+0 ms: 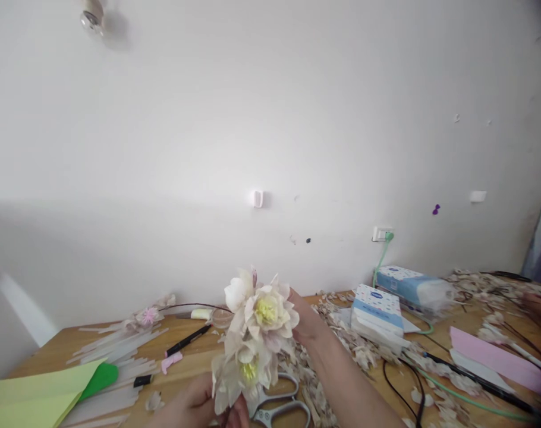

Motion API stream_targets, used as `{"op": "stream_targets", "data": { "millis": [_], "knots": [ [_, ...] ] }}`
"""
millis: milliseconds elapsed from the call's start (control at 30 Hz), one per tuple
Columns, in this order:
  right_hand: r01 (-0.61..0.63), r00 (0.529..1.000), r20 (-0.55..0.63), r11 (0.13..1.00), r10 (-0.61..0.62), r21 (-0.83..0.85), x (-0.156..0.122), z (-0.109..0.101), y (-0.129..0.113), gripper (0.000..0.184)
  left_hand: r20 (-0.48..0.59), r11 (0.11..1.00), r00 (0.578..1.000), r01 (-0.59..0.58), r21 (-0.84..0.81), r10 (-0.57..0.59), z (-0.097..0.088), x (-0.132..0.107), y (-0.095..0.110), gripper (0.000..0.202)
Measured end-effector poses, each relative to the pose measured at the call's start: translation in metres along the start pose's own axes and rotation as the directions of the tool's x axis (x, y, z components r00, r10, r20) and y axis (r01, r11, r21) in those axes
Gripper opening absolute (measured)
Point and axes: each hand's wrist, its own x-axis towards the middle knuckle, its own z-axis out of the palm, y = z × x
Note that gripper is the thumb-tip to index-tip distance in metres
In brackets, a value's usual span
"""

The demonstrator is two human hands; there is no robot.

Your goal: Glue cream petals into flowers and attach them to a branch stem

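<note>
A spray of cream artificial flowers with yellow centres stands upright before me, over the table. My left hand is closed around its base at the bottom of the view; the stem itself is mostly hidden. From the right, my right hand reaches behind the upper blossom. Petals cover its fingers, so its grip does not show. Grey-handled scissors lie just behind and below the flowers, partly covered by them.
Loose petals litter the wooden table. Left are a black marker, pale strips and yellow-green sheets. Right are tissue packs, a green cable and a pink sheet. Another person's hand shows far right.
</note>
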Motion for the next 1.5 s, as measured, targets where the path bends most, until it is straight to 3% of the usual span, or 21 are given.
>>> {"op": "stream_targets", "data": {
  "millis": [200,300,367,433,567,667,733,833,967,1067,1233,1500],
  "knots": [
    [-0.029,0.999,-0.028,0.998,0.027,-0.05,-0.03,-0.008,-0.01,0.025,-0.165,0.896,0.984,-0.127,-0.426,0.061,-0.017,0.006,-0.019,0.035],
    [-0.142,0.986,0.032,0.936,0.161,-0.322,-0.05,-0.005,0.011,0.008,-0.182,0.864,0.979,-0.171,-0.473,0.094,-0.021,0.006,-0.021,0.042],
    [-0.274,0.952,-0.042,0.778,0.305,-0.565,-0.06,0.002,0.033,0.007,-0.193,0.857,0.977,-0.177,-0.483,0.093,-0.023,0.006,-0.021,0.043],
    [-0.338,0.924,-0.072,0.709,0.376,-0.619,-0.066,0.009,0.052,0.011,-0.238,0.839,0.969,-0.185,-0.511,0.069,-0.024,0.005,-0.023,0.037],
    [-0.376,0.908,-0.091,0.699,0.409,-0.609,-0.077,0.017,0.064,0.01,-0.347,0.801,0.938,-0.188,-0.568,-0.026,-0.027,0.0,-0.029,0.023],
    [-0.342,0.931,-0.147,0.653,0.335,-0.676,-0.086,0.022,0.052,0.01,-0.387,0.807,0.918,-0.16,-0.568,-0.091,-0.027,-0.005,-0.032,0.028],
    [-0.218,0.971,-0.133,0.499,0.201,-0.839,-0.091,0.028,0.043,0.013,-0.403,0.818,0.908,-0.143,-0.557,-0.116,-0.024,-0.005,-0.032,0.031],
    [-0.088,0.995,-0.07,0.261,0.077,-0.961,-0.094,0.037,0.034,0.016,-0.434,0.833,0.887,-0.118,-0.54,-0.156,-0.013,-0.003,-0.029,0.031],
    [-0.044,0.999,-0.043,0.101,0.014,-0.994,-0.091,0.043,0.032,0.014,-0.454,0.86,0.866,-0.059,-0.507,-0.209,0.004,0.002,-0.024,0.04],
    [-0.021,0.999,-0.024,0.071,-0.03,-0.997,-0.085,0.045,0.032,0.013,-0.512,0.894,0.842,-0.084,-0.44,-0.173,0.017,0.004,-0.022,0.048],
    [0.042,0.995,0.036,0.068,-0.096,-0.997,-0.081,0.053,0.031,0.011,-0.656,0.946,0.737,-0.073,-0.315,-0.161,0.028,0.007,-0.023,0.048],
    [0.116,0.959,0.1,0.042,-0.267,-0.992,-0.087,0.058,0.036,0.018,-0.676,0.941,0.726,-0.129,-0.312,-0.124,0.036,0.007,-0.017,0.042]
  ]
}}
